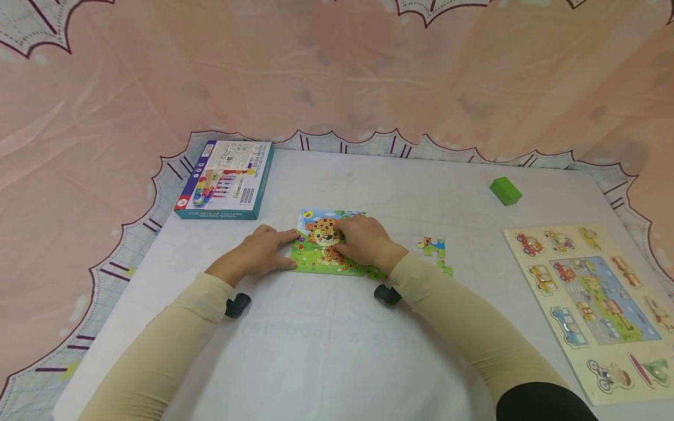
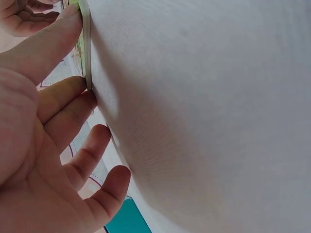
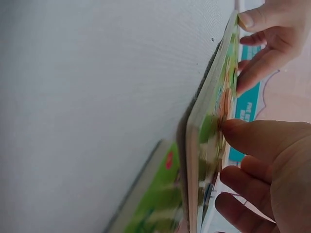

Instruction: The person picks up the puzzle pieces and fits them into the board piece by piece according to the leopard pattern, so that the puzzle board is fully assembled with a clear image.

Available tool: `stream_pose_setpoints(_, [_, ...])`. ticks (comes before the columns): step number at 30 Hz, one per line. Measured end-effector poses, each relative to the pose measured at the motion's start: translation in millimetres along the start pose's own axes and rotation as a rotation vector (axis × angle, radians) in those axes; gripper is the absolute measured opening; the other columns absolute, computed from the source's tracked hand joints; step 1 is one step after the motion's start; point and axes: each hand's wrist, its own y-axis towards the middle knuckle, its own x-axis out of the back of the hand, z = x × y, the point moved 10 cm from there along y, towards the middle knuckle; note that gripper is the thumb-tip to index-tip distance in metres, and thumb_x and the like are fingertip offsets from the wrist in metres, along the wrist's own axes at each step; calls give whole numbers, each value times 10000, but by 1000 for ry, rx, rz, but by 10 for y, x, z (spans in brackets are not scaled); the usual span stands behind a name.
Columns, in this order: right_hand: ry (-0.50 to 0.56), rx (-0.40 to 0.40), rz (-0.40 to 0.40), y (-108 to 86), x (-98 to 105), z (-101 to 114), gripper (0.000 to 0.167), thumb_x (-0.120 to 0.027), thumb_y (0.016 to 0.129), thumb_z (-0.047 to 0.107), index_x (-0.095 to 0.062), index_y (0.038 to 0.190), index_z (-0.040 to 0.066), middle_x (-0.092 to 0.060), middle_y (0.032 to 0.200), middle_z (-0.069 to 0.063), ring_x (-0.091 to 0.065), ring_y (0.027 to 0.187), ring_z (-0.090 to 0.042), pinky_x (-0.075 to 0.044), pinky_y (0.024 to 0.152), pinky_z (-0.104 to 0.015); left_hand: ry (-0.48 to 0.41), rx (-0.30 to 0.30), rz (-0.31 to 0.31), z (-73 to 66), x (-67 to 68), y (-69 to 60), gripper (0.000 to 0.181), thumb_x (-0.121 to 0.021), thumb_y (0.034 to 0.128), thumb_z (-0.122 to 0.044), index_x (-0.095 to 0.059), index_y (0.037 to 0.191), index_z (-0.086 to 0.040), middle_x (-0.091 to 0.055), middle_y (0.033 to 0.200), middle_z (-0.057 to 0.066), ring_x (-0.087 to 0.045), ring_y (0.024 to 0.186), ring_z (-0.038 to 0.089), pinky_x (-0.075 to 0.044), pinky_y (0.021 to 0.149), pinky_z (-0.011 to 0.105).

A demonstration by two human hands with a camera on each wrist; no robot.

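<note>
A picture puzzle [image 1: 310,261] is laid flat near the middle of the white bench [image 1: 316,351]. A spotted orange leopard cub with a pale muzzle is shown on it, sitting on bright green grass dotted with small flowers, under a blue sky. A thick, pale edge is seen from the wrists. The right part of the picture is covered by the right hand [image 1: 368,240]. Its thumb and fingers are set apart on the face; whether a piece is pinched cannot be told. The left edge is touched by the left hand [image 1: 260,251], its fingers spread. To the right, a loose orange, blue and green piece [image 1: 436,248] is seen, with a green piece [image 1: 447,269] partly hidden by the sleeve [image 1: 463,321].
</note>
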Motion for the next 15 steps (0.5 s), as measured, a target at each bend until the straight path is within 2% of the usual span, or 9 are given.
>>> stream_pose_setpoints(4, [15,0,-2,0,-2,5,402,-698,948,336,-658,1258,83,-693,1167,-66,-620,1065,-254,-484,922,-409,0,1,3,1,-2,4,754,-784,879,-339,-443,1529,-168,-492,1388,200,-388,1260,359,-404,1010,532])
stream_pose_setpoints(7, [26,8,-6,-1,-4,13,391,-698,951,320,-664,1258,80,-689,1188,-69,-609,1118,-266,-468,964,-417,-2,5,6,5,-9,6,753,-782,881,-344,-442,1530,-172,-492,1388,200,-388,1261,358,-400,1014,534])
stream_pose_setpoints(15, [26,8,-6,5,-6,5,337,-687,957,277,-683,1242,98,-697,1179,-66,-611,1108,-276,-476,949,-431,10,-12,-5,-18,4,-2,741,-780,882,-334,-453,1522,-152,-511,1382,199,-392,1258,364,-392,1020,537])
